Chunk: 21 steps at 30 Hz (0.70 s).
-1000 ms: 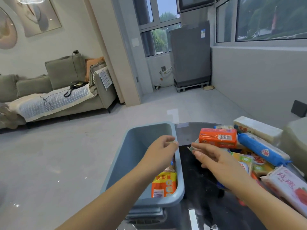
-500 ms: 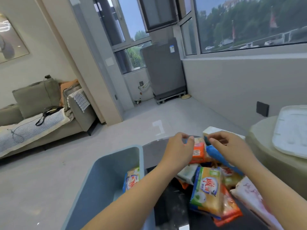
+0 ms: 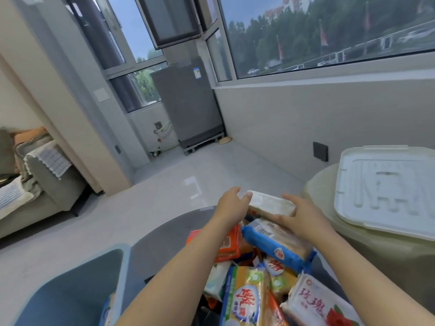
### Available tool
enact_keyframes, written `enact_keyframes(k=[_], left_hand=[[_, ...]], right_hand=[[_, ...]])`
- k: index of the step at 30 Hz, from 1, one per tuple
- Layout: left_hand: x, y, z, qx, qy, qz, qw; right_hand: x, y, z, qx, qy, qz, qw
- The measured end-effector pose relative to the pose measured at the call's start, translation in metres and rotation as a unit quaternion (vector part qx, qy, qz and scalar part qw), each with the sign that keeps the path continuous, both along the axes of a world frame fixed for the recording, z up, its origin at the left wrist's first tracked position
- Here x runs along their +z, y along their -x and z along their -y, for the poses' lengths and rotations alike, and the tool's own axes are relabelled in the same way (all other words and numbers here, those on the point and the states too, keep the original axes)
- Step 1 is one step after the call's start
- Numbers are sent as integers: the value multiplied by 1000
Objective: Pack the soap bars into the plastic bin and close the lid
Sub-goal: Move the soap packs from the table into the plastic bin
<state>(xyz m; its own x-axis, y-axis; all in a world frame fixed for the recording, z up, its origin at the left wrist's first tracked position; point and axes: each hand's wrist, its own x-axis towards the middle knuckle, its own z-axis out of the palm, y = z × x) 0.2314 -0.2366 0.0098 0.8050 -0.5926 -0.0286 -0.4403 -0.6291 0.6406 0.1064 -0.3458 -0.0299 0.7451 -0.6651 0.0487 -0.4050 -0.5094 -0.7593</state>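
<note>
A pile of wrapped soap bars lies on the dark round table. At its far end sits a long white soap pack; my left hand grips its left end and my right hand closes on its right side. Nearer to me lie a blue soap pack, an orange one, a yellow-and-blue one and a white rose-printed one. The blue-grey plastic bin stands open at lower left with a soap pack showing inside. Its white lid rests on a beige stool.
The beige stool stands right beside the table on the right. A grey sofa is at the far left, a grey appliance by the window, and pale floor lies between.
The view has swung right, away from the bin. Both hands left the bin's edge, reached over the pile and took hold of the long white pack at the far end.
</note>
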Motion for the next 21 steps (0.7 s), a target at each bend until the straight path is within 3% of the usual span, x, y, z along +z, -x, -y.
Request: enact_keyframes(k=[4, 6, 15, 21], left_hand=[[-10, -13, 19, 2, -77, -18, 997], [-12, -15, 21, 2, -70, -26, 997], [-1, -11, 9, 23, 71, -76, 994], [33, 16, 2, 81, 245, -122, 958]], right_hand=[[-5, -2, 9, 16, -31, -8, 999], [-7, -2, 12, 26, -28, -13, 999], [-1, 8, 18, 12, -9, 60, 998], [32, 20, 1, 18, 44, 157, 987]])
